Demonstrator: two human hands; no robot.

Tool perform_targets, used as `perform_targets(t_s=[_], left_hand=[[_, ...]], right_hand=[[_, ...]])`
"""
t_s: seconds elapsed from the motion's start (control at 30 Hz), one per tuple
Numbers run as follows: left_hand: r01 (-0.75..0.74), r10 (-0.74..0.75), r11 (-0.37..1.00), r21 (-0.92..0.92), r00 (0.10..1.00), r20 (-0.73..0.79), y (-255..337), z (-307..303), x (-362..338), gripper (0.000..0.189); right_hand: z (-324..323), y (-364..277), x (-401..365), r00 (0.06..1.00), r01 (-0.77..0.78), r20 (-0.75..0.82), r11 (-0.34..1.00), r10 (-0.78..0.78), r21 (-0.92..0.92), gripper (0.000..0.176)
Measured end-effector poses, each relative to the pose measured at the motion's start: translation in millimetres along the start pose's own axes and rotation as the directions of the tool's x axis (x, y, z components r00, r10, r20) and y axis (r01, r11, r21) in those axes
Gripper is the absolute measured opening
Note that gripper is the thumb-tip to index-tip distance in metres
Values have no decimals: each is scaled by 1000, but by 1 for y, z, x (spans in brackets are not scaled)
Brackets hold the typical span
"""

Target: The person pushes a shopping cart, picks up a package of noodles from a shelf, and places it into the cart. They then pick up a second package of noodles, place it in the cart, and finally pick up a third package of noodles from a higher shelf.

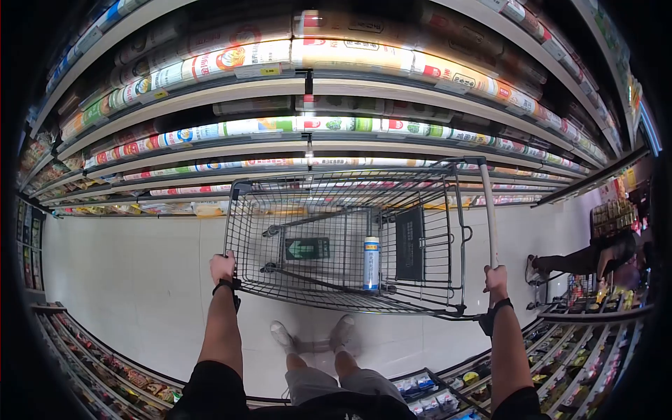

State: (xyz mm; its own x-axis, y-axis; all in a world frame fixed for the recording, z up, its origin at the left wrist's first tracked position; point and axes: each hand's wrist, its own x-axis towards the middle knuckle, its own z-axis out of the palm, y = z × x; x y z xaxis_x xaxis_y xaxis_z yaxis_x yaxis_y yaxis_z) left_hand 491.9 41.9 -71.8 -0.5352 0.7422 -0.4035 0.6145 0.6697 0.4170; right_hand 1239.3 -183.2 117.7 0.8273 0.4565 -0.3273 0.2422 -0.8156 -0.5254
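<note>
A metal wire shopping cart (329,280) stands sideways in front of me, its handle at the right. My left hand (222,267) is closed around the rim at the cart's left end. At the other end, my right hand (495,278) grips the near part of the cart's handle (489,210). A blue and white cylindrical package (371,264) lies inside the cart, right of its middle. Both wrists carry dark bands.
Shelves (245,87) filled with packaged goods run along the far side of the cart. More shelves (105,364) stand behind me on both sides. Another person (595,259) is at the right, near a second cart. Pale tiled floor (133,273) shows at the left.
</note>
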Motion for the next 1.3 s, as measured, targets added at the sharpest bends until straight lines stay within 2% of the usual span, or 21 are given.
perform_targets(t_s=[0.2,0.23,0.33,0.47,0.5,0.57,0.6,0.73,0.83,0.93,1.03,1.13,1.23,1.3], left_hand=[[-97,98,995,37,995,-36,30,26,-15,50],[-67,69,996,-50,997,35,65,4,-52,51],[-169,171,985,39,984,-58,76,17,-58,51],[-181,189,980,85,977,-97,79,43,-47,51],[-128,130,991,44,991,-44,100,32,-65,51],[-110,109,993,44,994,10,108,38,-61,51],[-99,97,994,40,995,36,110,43,-59,51],[-114,119,988,105,992,-45,94,73,-40,52],[-60,59,997,49,998,22,99,76,-41,52],[-92,93,993,74,996,-13,103,74,-46,50],[-57,54,994,92,998,32,119,64,-61,48],[-25,23,999,35,999,40,121,67,-62,47],[-87,89,992,86,996,-14,104,83,-48,48],[-78,80,993,89,997,-20,101,92,-47,48]], right_hand=[[-22,20,32,1000,11,7,1000,-11,8,27],[-25,23,36,1000,16,-3,1000,-16,6,27],[-32,29,48,1000,14,-21,1000,-14,16,27],[-43,37,64,1000,-14,-7,1000,14,13,25],[-45,40,69,1000,-19,-14,1000,20,14,25],[-47,42,75,999,-38,-23,999,38,13,25],[-49,42,79,999,-43,-19,999,44,18,24],[-55,49,93,998,-63,-8,998,63,17,24],[-58,54,95,995,-95,-11,995,95,40,24],[-56,51,97,994,-112,-17,993,113,37,27],[-57,56,100,993,-108,-44,994,108,2,29],[-58,52,99,993,-106,-48,994,105,-20,29],[-58,57,103,994,-96,-54,995,95,-29,27],[-61,57,105,996,-73,-55,997,71,-36,28]])
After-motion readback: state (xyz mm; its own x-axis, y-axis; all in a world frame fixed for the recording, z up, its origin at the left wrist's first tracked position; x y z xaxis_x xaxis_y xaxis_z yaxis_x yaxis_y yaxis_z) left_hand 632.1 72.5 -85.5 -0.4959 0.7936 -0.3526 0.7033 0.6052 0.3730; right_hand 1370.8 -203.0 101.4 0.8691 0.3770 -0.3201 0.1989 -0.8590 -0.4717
